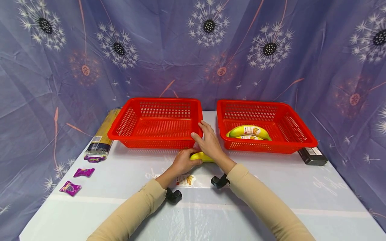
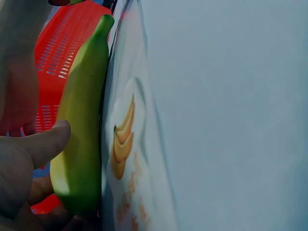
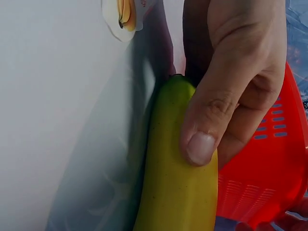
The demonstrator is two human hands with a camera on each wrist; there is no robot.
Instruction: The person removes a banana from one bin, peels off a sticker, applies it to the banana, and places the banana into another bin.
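Observation:
A yellow banana [image 1: 206, 157] with green ends lies on the table in front of the two baskets. My left hand [image 1: 184, 161] grips its left end, the thumb across the near side and fingers behind, as the left wrist view shows on the banana [image 2: 82, 120]. Above the banana's right part reaches my right hand [image 1: 210, 144], fingers extended beside the left basket's right wall; whether they touch the basket I cannot tell. Below the arms lies a pale strip with banana-picture labels [image 1: 190, 180], partly hidden by the right wrist. No label shows on the visible side of the gripped banana.
Two red baskets stand at the back: the left basket [image 1: 166, 144] and the right basket [image 1: 265, 146], which holds labelled bananas [image 1: 250, 130]. Purple-wrapped sweets [image 1: 84, 172] and a long yellow package [image 1: 104, 134] lie at left. A black box [image 1: 313, 157] is at right.

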